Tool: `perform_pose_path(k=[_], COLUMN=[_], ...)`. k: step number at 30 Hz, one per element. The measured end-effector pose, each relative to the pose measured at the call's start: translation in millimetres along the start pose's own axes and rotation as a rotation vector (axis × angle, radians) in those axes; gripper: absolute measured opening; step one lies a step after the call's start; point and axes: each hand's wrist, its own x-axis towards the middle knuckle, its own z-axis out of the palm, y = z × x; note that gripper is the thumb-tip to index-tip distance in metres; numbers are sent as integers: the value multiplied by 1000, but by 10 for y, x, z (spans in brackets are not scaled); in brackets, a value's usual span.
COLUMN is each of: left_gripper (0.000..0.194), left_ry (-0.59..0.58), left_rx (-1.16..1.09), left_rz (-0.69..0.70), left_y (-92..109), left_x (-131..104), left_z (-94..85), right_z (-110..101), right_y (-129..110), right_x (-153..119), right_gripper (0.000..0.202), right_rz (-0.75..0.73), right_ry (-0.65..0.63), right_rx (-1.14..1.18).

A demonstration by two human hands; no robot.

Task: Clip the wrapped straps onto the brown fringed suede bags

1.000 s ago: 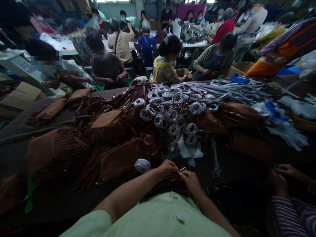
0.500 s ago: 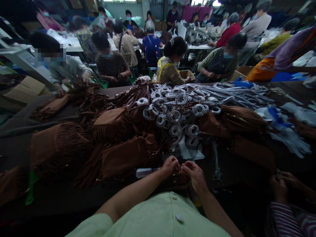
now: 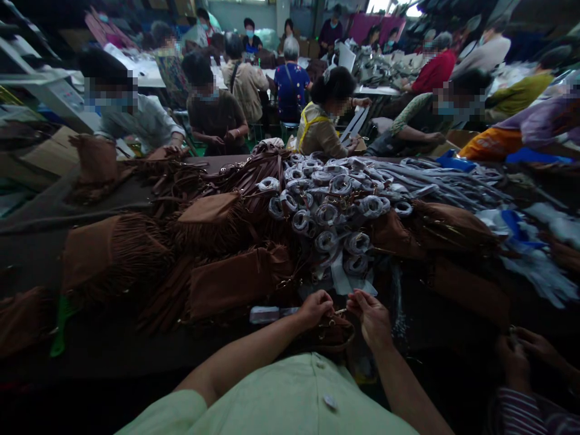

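Close in front of my body, my left hand (image 3: 318,308) is closed in a pinch. A short pale piece, perhaps a metal fitting (image 3: 341,312), runs from its fingertips toward my right hand (image 3: 369,311). My right hand is also pinched, at the far end of that piece; its exact kind is too small to tell. Just below both hands is a brown bag (image 3: 338,335) with gold-coloured metal parts, partly hidden in shadow. Left of my left hand lies a clear-wrapped strip (image 3: 267,314). A brown fringed bag (image 3: 231,281) rests beyond it.
Coiled plastic-wrapped straps (image 3: 326,214) are heaped mid-table. More brown bags (image 3: 90,251) lie to the left, near a green-handled tool (image 3: 61,326). At the right edge are a neighbour's hands (image 3: 521,350). Several people sit along the far side.
My hands have moved slightly apart, the right one shifting right. The pale piece and the bag below now show more clearly. Across the table, a co-worker has lifted a brown bag upright.
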Motion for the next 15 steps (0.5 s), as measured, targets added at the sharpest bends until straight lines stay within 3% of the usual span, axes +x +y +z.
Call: perform_pose_path(k=[3, 8, 15], left_gripper=[15, 18, 22], left_ry=[-17, -23, 60], left_rx=[18, 9, -9], left_rz=[6, 53, 27], left_y=[-3, 4, -7], left_x=[-19, -78, -93], left_z=[2, 4, 5], right_z=[-48, -72, -44], right_y=[60, 85, 65], right_x=[5, -51, -85], right_gripper=[42, 34, 33], right_rz=[10, -59, -80], right_ry=[-65, -304, -381], right_rx=[-226, -662, -751])
